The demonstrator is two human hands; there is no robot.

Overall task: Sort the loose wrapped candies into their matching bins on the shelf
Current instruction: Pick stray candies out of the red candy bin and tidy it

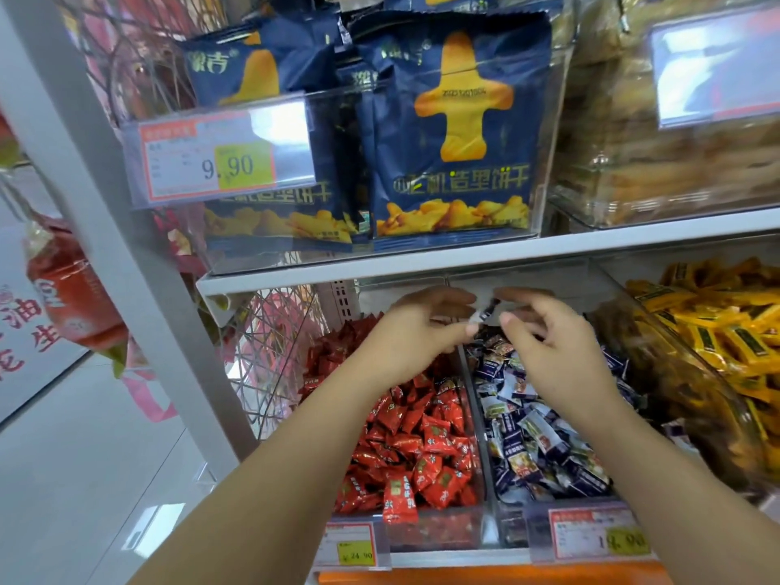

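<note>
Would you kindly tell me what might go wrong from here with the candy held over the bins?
1. The wrapped candy is pinched by the left hand and right hand right above the divider. A slip could drop it into the red candy bin instead of the blue-and-white candy bin, which it seems to match.
2. The shelf edge sits close above both hands, so lifting them may bump it.
</note>
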